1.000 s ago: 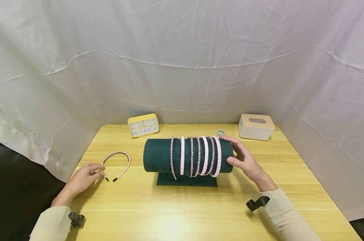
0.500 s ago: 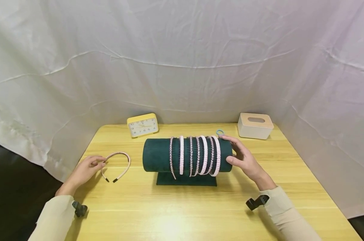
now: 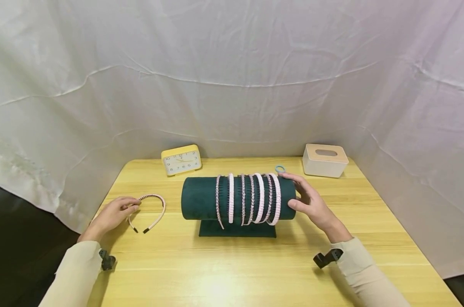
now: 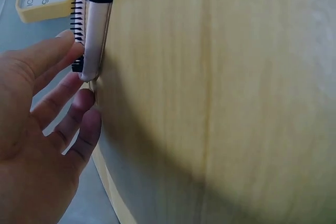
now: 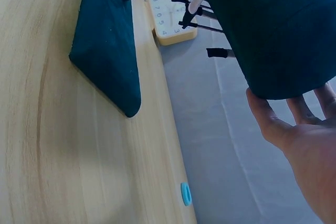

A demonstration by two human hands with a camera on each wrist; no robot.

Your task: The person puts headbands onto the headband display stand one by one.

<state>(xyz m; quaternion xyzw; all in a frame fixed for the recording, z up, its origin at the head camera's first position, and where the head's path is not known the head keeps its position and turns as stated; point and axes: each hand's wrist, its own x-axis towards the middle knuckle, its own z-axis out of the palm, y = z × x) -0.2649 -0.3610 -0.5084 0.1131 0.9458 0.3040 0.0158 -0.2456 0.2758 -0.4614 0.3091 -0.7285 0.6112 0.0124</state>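
A pink headband [image 3: 163,207] with a toothed inner edge and black tips lies at the left of the table. My left hand [image 3: 113,215] pinches its left side between thumb and index finger; in the left wrist view, the headband [image 4: 95,40] shows nearly edge-on and the other fingers are spread. In the middle stands a dark green headband display stand [image 3: 199,198], a padded roll on a base. Several pink, white and braided headbands [image 3: 231,198] hang over it. My right hand [image 3: 314,204] holds the roll's right end, thumb in front, fingers behind.
A yellow alarm clock [image 3: 182,161] stands at the back left. At the back right is a white tissue box [image 3: 325,161] with a wooden lid. A small blue ring [image 3: 280,169] lies behind the roll. Pale curtains [image 3: 232,106] surround the wooden table [image 3: 216,268].
My left hand has moved away from me and slightly right, from near the headband's tip up along its left side. The right hand and the stand hold still.
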